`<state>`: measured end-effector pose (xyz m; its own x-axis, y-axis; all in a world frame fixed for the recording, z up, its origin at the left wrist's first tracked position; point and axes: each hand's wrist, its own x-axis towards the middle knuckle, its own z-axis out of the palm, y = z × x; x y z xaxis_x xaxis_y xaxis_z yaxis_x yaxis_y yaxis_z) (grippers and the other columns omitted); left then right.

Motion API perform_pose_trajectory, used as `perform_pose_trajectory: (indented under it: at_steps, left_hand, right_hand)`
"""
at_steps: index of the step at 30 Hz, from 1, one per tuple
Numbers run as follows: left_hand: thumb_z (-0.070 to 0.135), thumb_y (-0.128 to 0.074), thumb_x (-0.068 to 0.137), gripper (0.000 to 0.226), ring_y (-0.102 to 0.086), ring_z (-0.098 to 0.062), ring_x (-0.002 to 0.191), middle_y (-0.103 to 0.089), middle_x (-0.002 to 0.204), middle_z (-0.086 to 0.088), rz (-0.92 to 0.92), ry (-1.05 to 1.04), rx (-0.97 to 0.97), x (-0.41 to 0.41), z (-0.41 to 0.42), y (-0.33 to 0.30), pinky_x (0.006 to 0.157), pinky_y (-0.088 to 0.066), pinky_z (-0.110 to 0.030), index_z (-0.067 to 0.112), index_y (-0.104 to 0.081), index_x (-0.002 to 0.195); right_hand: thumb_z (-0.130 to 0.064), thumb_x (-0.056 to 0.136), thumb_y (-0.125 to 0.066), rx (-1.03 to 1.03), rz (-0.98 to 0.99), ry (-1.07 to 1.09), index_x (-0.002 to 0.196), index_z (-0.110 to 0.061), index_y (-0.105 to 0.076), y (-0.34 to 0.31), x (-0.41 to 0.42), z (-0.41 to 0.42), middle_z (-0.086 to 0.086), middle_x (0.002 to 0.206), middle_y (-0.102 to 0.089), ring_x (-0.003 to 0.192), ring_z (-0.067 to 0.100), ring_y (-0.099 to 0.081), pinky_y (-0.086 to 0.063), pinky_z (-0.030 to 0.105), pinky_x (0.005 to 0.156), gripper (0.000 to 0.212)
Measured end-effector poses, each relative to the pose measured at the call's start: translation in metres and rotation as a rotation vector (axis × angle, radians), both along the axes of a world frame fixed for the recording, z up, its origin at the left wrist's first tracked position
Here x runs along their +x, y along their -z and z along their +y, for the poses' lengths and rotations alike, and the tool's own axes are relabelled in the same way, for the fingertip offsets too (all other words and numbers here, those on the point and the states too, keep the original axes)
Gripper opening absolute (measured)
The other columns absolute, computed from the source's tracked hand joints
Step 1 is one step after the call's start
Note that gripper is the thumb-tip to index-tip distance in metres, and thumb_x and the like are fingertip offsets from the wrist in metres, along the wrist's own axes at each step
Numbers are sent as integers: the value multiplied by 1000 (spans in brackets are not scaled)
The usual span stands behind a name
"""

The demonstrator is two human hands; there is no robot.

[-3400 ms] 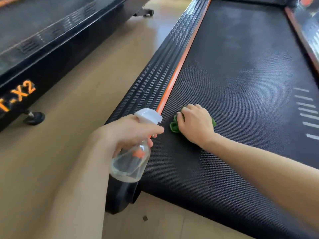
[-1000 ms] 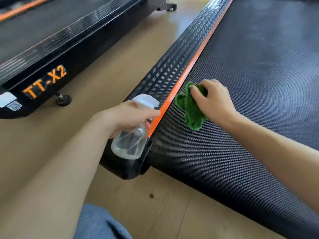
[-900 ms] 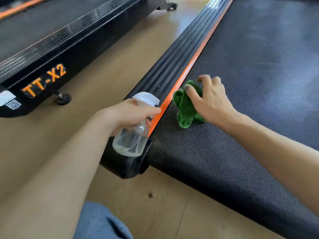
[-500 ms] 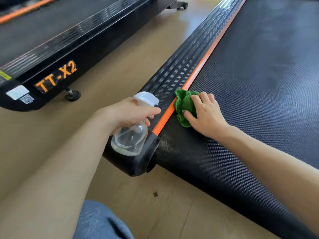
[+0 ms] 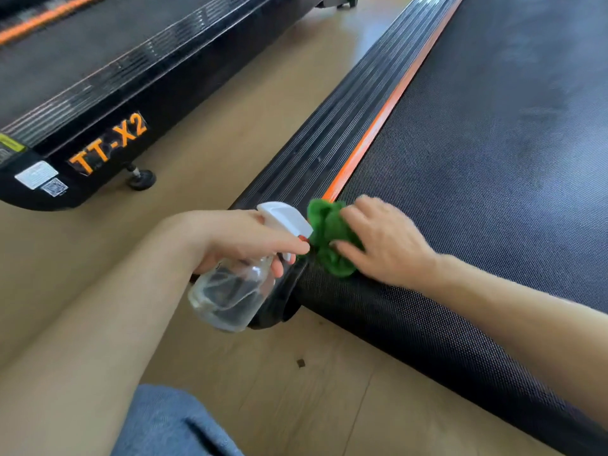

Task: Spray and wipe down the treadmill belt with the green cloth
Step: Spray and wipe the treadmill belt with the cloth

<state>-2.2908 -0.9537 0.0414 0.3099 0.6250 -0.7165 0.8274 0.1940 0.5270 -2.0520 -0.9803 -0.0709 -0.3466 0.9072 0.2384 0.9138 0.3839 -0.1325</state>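
Leftmost, a second treadmill (image 5: 98, 93) marked TT-X2 stands apart across the wooden floor (image 5: 214, 133). Next, the left hand (image 5: 240, 238) has its grip wrapped round the neck of a clear spray bottle (image 5: 230, 294), index finger along the white nozzle head (nozzle aimed toward the belt, presumably kept ready for another spray). Bottle hangs off the treadmill's rear corner, just beside the ribbed side rail (image 5: 329, 143). Then the green cloth (image 5: 332, 238), bunched at the belt's near-left corner against the orange strip (image 5: 388, 106). Right hand (image 5: 385, 241) presses it flat-fingered onto the treadmill belt (image 5: 493, 159); grip spread, not pinching. Judgement: edge wipe in progress; faint dull patches farther up the belt remain.
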Motion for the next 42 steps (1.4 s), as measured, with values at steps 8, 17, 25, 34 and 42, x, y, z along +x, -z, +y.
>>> perform_pose_trajectory:
  at_steps: [8, 17, 25, 34, 42]
  left_hand:
    - [50, -71, 92, 33, -66, -19, 85, -75, 84, 1, 60, 8, -26, -7, -9, -2, 81, -54, -38, 17, -73, 94]
    - [51, -70, 92, 33, -65, -15, 79, -76, 84, 4, 56, 45, 1, 1, -15, 11, 75, -51, -30, 18, -75, 94]
    - [52, -65, 95, 38, -62, -13, 81, -78, 80, 6, 79, 42, 55, 1, -17, 15, 75, -50, -27, 16, -75, 97]
    - [55, -67, 91, 38, -69, -17, 81, -75, 75, 3, 105, 63, 76, 0, -20, 17, 91, -56, -37, 19, -73, 79]
    - [55, -68, 88, 38, -62, -17, 78, -66, 81, 2, 73, 26, 76, 3, -25, 16, 75, -51, -33, 18, -71, 79]
  right_hand:
    - [-57, 90, -46, -50, 40, 27, 99, -13, -54, -5, -27, -28, 5, 93, -52, 83, 27, -53, -46, 39, 77, 45]
    - [-58, 92, -45, 37, 5, 113, 100, -10, -54, -5, 39, -19, 8, 91, -53, 82, 33, -57, -48, 42, 74, 50]
    - [-57, 88, -54, -39, 7, 386, 104, -8, -53, -8, 76, -22, 12, 93, -55, 90, 37, -60, -50, 44, 79, 51]
    - [-58, 89, -54, -51, 30, 360, 113, -8, -52, -11, 78, -23, 12, 99, -56, 95, 35, -60, -49, 44, 82, 55]
    - [-58, 90, -53, -29, 25, 348, 108, -8, -52, -11, 77, -23, 12, 95, -55, 91, 35, -60, -51, 44, 78, 54]
